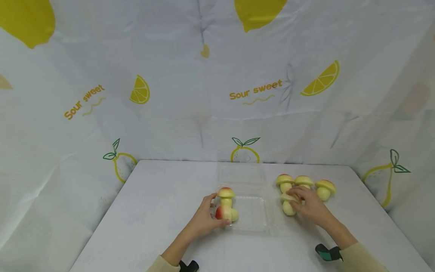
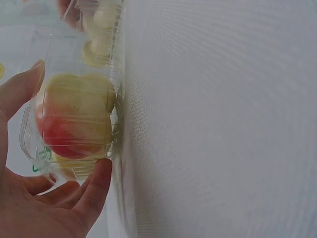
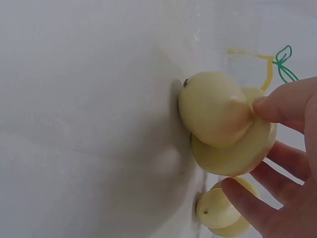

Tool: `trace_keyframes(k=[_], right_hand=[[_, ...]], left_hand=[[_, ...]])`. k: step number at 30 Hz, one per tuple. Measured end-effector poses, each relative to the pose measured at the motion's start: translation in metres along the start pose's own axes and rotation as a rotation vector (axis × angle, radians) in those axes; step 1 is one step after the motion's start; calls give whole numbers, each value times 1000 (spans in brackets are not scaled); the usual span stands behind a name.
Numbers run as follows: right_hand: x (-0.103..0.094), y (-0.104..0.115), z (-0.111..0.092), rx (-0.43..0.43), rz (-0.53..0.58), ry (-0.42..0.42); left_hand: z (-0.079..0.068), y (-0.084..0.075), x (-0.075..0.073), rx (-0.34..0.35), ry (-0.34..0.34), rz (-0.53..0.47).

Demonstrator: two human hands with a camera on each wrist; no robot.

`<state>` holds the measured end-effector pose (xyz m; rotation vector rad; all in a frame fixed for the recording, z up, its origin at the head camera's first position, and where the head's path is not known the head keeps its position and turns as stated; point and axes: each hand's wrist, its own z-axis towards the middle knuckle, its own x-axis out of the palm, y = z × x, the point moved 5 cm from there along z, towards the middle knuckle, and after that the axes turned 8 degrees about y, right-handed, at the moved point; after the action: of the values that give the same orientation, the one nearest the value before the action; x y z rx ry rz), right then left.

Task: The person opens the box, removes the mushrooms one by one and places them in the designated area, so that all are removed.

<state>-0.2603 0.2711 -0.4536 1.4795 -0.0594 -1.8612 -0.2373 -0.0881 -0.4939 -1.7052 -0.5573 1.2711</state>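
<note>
At the left of the frame, orange lettering [image 1: 84, 102] on the backdrop [image 1: 176, 75] reads "Sour sweet". Lower, left of centre, the left hand [image 1: 206, 217] grips the near-left end of a clear box [image 1: 253, 215], thumb and fingers on its walls. The box looks thin, light and springy; squeezed hard, it would probably buckle, so its ridged rim seems the best hold. Along its left side lie an upper mushroom [image 1: 225, 193] and a lower mushroom [image 1: 223, 214]. The same words [image 1: 256, 89] repeat above, right of centre.

Right of the box, the right hand [image 1: 310, 207] pinches a pale mushroom [image 1: 289, 208] in a narrow grip about its cap; whether it is off the table I cannot tell. It looks smooth, firm and light, perhaps slightly slippery; the neck under the cap should hold best. A dark speck on its stem is unreadable. Three more mushrooms [image 1: 325, 188] stand just behind, towards the right.
</note>
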Motion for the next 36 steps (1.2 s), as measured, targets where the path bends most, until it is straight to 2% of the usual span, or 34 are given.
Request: trace_keyframes(k=[4, 12, 22, 30, 36], right_hand=[[0, 0, 0, 20, -6, 19], [-6, 9, 4, -9, -4, -6], [-10, 11, 2, 103, 35, 35], [-16, 23, 3, 43, 20, -24], [-16, 36, 6, 17, 22, -33]], left_hand=[[-1, 0, 0, -1, -1, -3], [-1, -1, -1, 3, -7, -8], [-1, 0, 0, -4, -3, -16], [-1, -1, 0, -2, -3, -17], [-1, -1, 0, 6, -9, -6]])
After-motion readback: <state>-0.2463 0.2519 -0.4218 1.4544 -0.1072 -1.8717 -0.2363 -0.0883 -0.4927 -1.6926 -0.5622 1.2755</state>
